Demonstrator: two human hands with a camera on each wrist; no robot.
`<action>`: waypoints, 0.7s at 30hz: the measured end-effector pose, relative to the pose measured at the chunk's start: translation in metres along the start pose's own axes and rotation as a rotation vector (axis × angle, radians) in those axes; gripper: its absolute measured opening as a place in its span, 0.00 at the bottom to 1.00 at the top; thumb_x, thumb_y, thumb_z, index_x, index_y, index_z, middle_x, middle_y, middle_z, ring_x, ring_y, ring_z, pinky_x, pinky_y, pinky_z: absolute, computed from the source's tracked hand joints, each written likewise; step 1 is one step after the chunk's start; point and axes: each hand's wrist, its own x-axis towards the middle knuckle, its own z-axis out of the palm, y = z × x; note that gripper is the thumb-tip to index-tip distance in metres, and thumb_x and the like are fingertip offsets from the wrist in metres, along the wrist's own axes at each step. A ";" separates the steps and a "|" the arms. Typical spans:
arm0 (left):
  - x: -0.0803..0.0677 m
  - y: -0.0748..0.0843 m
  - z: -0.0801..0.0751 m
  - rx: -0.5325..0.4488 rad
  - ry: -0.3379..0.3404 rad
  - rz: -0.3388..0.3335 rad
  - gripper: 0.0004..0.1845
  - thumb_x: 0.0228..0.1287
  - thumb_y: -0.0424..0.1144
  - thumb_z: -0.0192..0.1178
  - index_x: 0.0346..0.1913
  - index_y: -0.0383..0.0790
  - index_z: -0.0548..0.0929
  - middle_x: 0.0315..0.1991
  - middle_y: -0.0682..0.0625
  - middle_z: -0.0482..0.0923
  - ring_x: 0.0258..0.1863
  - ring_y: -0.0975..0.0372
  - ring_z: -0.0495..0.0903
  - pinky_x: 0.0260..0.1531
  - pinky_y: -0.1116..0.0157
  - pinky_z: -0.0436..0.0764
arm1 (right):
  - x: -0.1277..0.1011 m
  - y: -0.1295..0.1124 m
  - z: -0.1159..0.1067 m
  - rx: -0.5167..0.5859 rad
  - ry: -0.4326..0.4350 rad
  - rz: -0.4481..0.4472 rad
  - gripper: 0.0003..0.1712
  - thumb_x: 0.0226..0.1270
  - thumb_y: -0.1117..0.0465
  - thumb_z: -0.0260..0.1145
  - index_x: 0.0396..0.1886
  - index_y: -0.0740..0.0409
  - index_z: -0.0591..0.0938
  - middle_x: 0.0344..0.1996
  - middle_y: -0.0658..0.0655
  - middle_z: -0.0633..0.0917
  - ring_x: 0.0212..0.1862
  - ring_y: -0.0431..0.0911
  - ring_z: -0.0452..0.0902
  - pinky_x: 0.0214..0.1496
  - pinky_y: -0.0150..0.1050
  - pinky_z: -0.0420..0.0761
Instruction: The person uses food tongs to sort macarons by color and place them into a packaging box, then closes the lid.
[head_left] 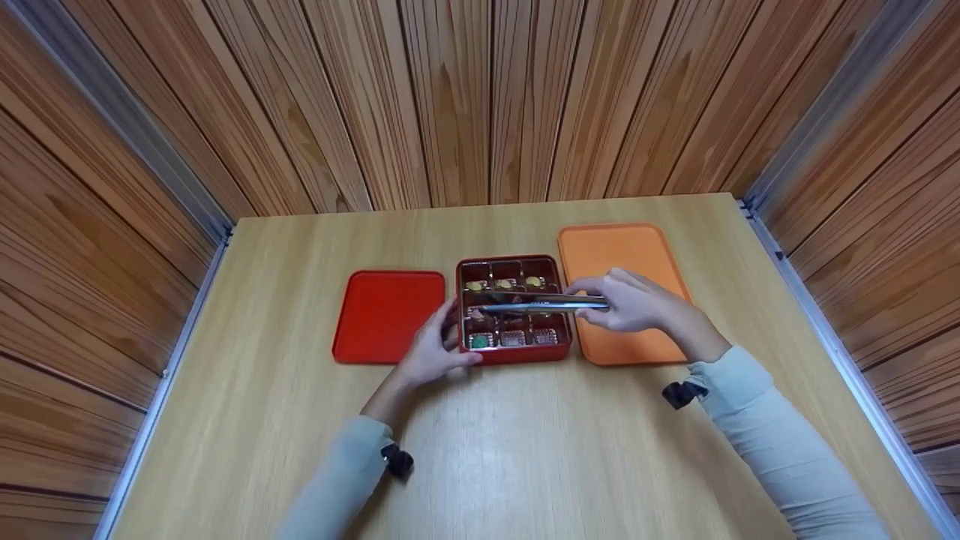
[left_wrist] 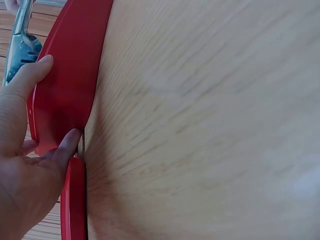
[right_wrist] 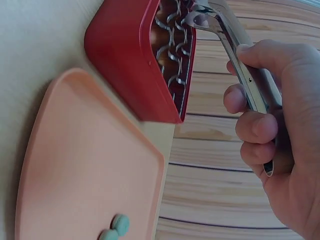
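Note:
A red box [head_left: 525, 355] stands mid-table, fitted with a clear divided insert holding small round sweets: yellow ones in the back row, a green macaron [head_left: 479, 341] at front left. My left hand [head_left: 433, 351] grips the box's front left corner, thumb near the rim in the left wrist view. From the right, my right hand [head_left: 628, 301] holds metal tongs [right_wrist: 250, 82] that reach across the box. Their tips lie over the middle row at its left side; whether they pinch a sweet, I cannot tell.
Left of the box lies a flat red lid [head_left: 386, 319]. An orange tray [head_left: 619, 247] sits on the right, under my right forearm, with two green macarons [right_wrist: 120, 224] visible on it. Wood-panelled walls [head_left: 450, 105] stand behind and beside the table.

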 end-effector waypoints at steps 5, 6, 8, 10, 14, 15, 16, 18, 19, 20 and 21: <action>0.001 -0.001 0.000 0.013 0.001 0.000 0.65 0.60 0.28 0.84 0.93 0.39 0.51 0.89 0.34 0.62 0.89 0.41 0.64 0.84 0.46 0.75 | -0.008 0.011 -0.005 -0.009 0.047 -0.020 0.18 0.79 0.60 0.70 0.64 0.56 0.88 0.25 0.49 0.82 0.21 0.37 0.66 0.23 0.29 0.61; 0.001 -0.001 0.001 0.017 0.002 0.003 0.65 0.60 0.29 0.84 0.93 0.39 0.51 0.89 0.34 0.63 0.89 0.40 0.64 0.84 0.45 0.75 | -0.010 0.013 -0.006 -0.011 0.052 -0.016 0.18 0.79 0.60 0.70 0.64 0.56 0.88 0.24 0.49 0.81 0.20 0.37 0.66 0.23 0.29 0.61; 0.001 0.000 0.000 0.023 0.004 0.000 0.65 0.61 0.29 0.84 0.93 0.39 0.51 0.89 0.34 0.63 0.90 0.40 0.63 0.84 0.45 0.75 | -0.013 0.017 -0.008 -0.008 0.056 0.004 0.18 0.79 0.60 0.70 0.64 0.55 0.87 0.23 0.48 0.80 0.20 0.38 0.66 0.23 0.29 0.61; 0.001 0.000 0.000 0.022 0.006 0.001 0.65 0.61 0.29 0.84 0.93 0.39 0.51 0.89 0.33 0.63 0.90 0.40 0.63 0.84 0.45 0.75 | -0.017 0.022 -0.010 -0.004 0.055 0.036 0.19 0.80 0.60 0.70 0.65 0.55 0.87 0.24 0.48 0.80 0.20 0.38 0.67 0.23 0.29 0.62; 0.001 -0.001 0.001 0.009 0.005 0.010 0.64 0.61 0.29 0.84 0.93 0.37 0.51 0.88 0.32 0.63 0.90 0.39 0.63 0.85 0.44 0.74 | -0.027 0.031 -0.014 0.017 0.062 0.074 0.19 0.81 0.60 0.70 0.67 0.56 0.86 0.24 0.48 0.79 0.20 0.39 0.68 0.23 0.30 0.65; 0.001 -0.001 0.001 0.008 0.003 0.007 0.65 0.61 0.29 0.84 0.93 0.37 0.51 0.89 0.33 0.62 0.90 0.39 0.63 0.85 0.45 0.74 | -0.029 0.034 -0.015 0.019 0.065 0.082 0.19 0.81 0.60 0.70 0.67 0.56 0.86 0.23 0.48 0.79 0.20 0.39 0.67 0.23 0.30 0.65; 0.001 0.000 0.000 0.008 0.001 0.005 0.65 0.61 0.29 0.84 0.93 0.38 0.51 0.89 0.33 0.62 0.90 0.39 0.62 0.85 0.45 0.74 | -0.032 0.036 -0.016 0.023 0.070 0.086 0.19 0.81 0.59 0.70 0.67 0.57 0.86 0.23 0.48 0.79 0.20 0.38 0.67 0.23 0.30 0.65; 0.000 0.000 0.000 0.012 0.001 0.002 0.64 0.61 0.30 0.84 0.93 0.38 0.51 0.89 0.34 0.62 0.90 0.40 0.62 0.85 0.45 0.74 | -0.037 0.042 -0.018 0.033 0.079 0.096 0.19 0.82 0.59 0.70 0.67 0.58 0.86 0.24 0.48 0.79 0.20 0.38 0.67 0.23 0.31 0.65; 0.000 0.000 0.000 0.013 0.001 -0.001 0.65 0.61 0.30 0.84 0.93 0.39 0.51 0.89 0.34 0.62 0.90 0.40 0.62 0.85 0.45 0.74 | -0.040 0.044 -0.020 0.035 0.085 0.099 0.20 0.82 0.58 0.70 0.67 0.58 0.86 0.24 0.47 0.79 0.20 0.38 0.67 0.23 0.31 0.65; 0.000 0.001 0.000 0.014 0.000 -0.003 0.64 0.61 0.30 0.84 0.93 0.39 0.51 0.89 0.34 0.62 0.90 0.40 0.62 0.86 0.45 0.74 | -0.042 0.047 -0.020 0.033 0.091 0.104 0.20 0.82 0.58 0.70 0.67 0.59 0.86 0.24 0.48 0.80 0.20 0.37 0.67 0.23 0.31 0.66; 0.000 0.001 0.000 0.015 0.002 -0.004 0.64 0.62 0.31 0.84 0.93 0.40 0.51 0.89 0.35 0.62 0.90 0.40 0.62 0.86 0.45 0.74 | -0.045 0.050 -0.021 0.031 0.100 0.107 0.20 0.82 0.59 0.71 0.68 0.59 0.86 0.24 0.48 0.80 0.20 0.37 0.67 0.22 0.31 0.66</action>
